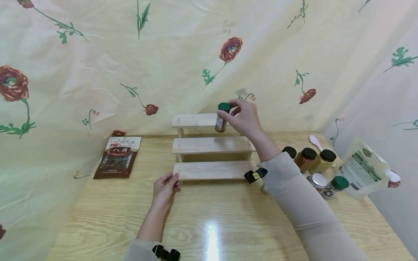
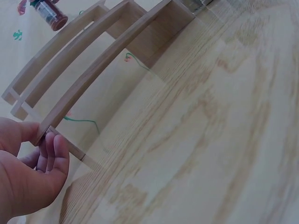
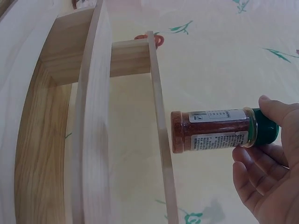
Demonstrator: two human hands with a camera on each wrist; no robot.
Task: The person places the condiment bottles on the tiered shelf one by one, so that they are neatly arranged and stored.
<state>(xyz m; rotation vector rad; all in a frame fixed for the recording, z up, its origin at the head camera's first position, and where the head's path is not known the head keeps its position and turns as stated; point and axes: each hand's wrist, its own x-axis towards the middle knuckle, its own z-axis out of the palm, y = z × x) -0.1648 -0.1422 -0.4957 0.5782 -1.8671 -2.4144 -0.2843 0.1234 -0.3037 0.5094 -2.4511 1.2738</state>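
Note:
A three-step wooden rack [image 1: 209, 145] stands on the table against the patterned cloth. With the right hand [image 1: 243, 117] I hold a small spice jar [image 1: 220, 124] by its green cap, upright over the top step. Red-brown powder fills the jar [image 3: 215, 129], and printed labels show on its side in the right wrist view. Its base is close over the top board [image 3: 161, 126]. My left hand [image 1: 165, 192] pinches the left end of the lowest step, thumb on top and fingers curled beneath, as the left wrist view shows at the board's end [image 2: 49, 123].
A brown and white packet [image 1: 118, 157] lies at the table's back left. On the right stand several jars with black caps [image 1: 307, 156], a silver-lidded jar [image 1: 317, 181], a green-capped jar [image 1: 336, 186], a pale pouch [image 1: 364, 170] and a pink spoon [image 1: 315, 142].

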